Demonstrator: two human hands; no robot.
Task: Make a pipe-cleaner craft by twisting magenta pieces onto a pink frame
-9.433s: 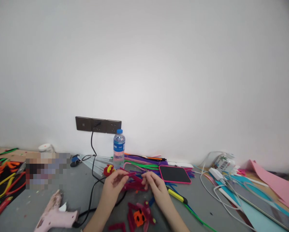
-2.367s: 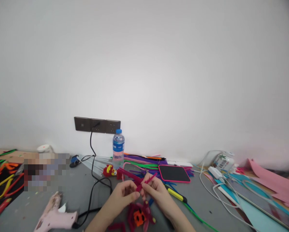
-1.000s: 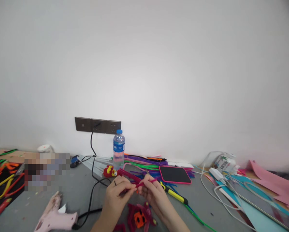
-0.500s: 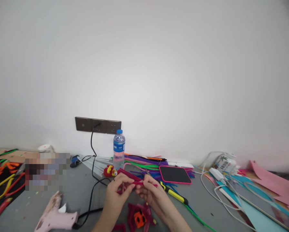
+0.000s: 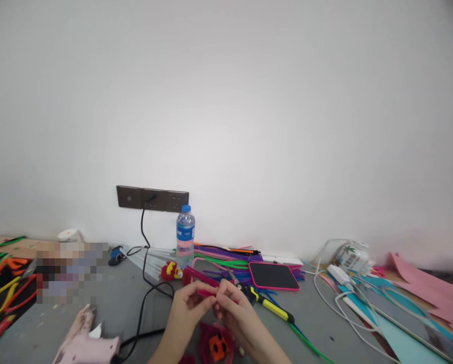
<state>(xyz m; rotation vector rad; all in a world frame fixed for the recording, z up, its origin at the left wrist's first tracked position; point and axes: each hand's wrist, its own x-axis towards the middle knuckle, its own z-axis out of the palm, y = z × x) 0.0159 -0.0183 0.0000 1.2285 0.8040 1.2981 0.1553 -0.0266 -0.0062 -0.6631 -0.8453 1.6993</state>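
My left hand (image 5: 188, 309) and my right hand (image 5: 237, 309) meet over the front of the table, fingertips pinched close together. Between them is a magenta pipe cleaner (image 5: 207, 292), mostly covered by the fingers. Just below lies a magenta fuzzy piece with an orange centre and black spots (image 5: 218, 347), partly hidden by my right hand. More magenta pipe cleaners (image 5: 204, 276) lie right behind my hands. Pliers with yellow and black handles (image 5: 274, 308) rest to the right of my right hand.
A pink glue gun (image 5: 88, 348) with a black cord is at front left. A water bottle (image 5: 185, 237) stands by the wall, near a red and yellow fuzzy figure (image 5: 170, 271). A pink-cased phone (image 5: 274, 276), white cables and coloured paper (image 5: 419, 283) lie to the right.
My hands have drawn closer together, and the magenta pipe cleaner's end no longer sticks out past my right hand. More of the pliers' head shows.
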